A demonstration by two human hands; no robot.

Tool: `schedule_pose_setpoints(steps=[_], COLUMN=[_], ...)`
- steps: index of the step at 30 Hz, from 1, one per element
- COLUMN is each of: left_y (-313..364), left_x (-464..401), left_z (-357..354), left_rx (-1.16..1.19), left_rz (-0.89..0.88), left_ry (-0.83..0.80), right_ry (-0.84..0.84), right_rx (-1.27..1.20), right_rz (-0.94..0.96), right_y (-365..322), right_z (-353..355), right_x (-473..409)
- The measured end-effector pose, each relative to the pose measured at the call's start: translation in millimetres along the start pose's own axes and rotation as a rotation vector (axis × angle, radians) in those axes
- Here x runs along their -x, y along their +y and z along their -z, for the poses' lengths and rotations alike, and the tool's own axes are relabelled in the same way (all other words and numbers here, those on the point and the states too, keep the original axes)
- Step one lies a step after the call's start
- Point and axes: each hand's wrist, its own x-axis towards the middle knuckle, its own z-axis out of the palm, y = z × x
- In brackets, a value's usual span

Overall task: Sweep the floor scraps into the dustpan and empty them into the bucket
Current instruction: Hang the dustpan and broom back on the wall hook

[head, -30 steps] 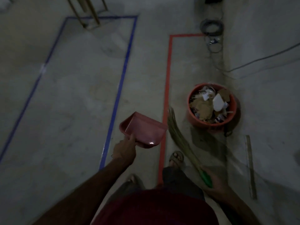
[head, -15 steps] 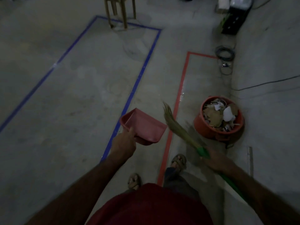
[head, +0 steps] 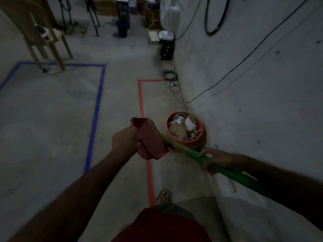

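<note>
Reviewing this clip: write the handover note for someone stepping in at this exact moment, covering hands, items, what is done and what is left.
Left hand: grips the red dustpan, held up off the floor, left of the bucket.
Right hand: grips the broom by its green handle; the bristles lie against the dustpan.
Bucket: orange, on the floor by the wall, filled with paper and cardboard scraps.
Done: scraps are in the bucket; no loose scraps show on the visible floor, though the light is dim.
Left: whether the dustpan holds anything cannot be seen. If it does, tip it over the bucket; then check the floor outside the view.
</note>
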Motion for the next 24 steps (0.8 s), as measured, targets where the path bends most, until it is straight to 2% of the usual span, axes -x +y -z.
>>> schedule_pose_setpoints(steps=[6,10,14,16,18,21,22,24], left_y=[41.3,55.0,69.9,76.3,84.0,97.5,102.0,110.5], left_x=[-57.1,-93.5,-142.4,-166.2,-185.4,-208.1,-214.6,-227.1], left_z=[26.5,41.1,61.9,70.8,78.7,91.8,97.1,110.2], left_rx=[-0.026,-0.083,-0.12,-0.094,-0.058,0.021,0.042,0.082], left_rz=[-0.103,-0.163,-0.194,-0.206,-0.22,-0.243,-0.259,-0.29], left_ry=[0.029,0.074,0.022,0.011,0.017,0.038,0.042,0.033], right_ry=[0.056,0.052,-0.053,-0.113,-0.082,-0.106,-0.085,-0.052], right_rx=[-0.043,-0.193,-0.581,-0.734,-0.86,-1.421,-1.535,-1.565], right_rz=[0.083,0.132,0.112,0.165,0.249,0.295,0.316,0.373], right_y=[0.0,-3.5,-30.0,-45.3,-58.8,-72.1,-77.2,-89.9], right_z=[17.9,30.5,58.1,75.6,92.8,110.1,114.7,117.3], right_x=[2.8,-18.8,-38.1,-48.2,-56.4,-74.1,-80.2,-78.7])
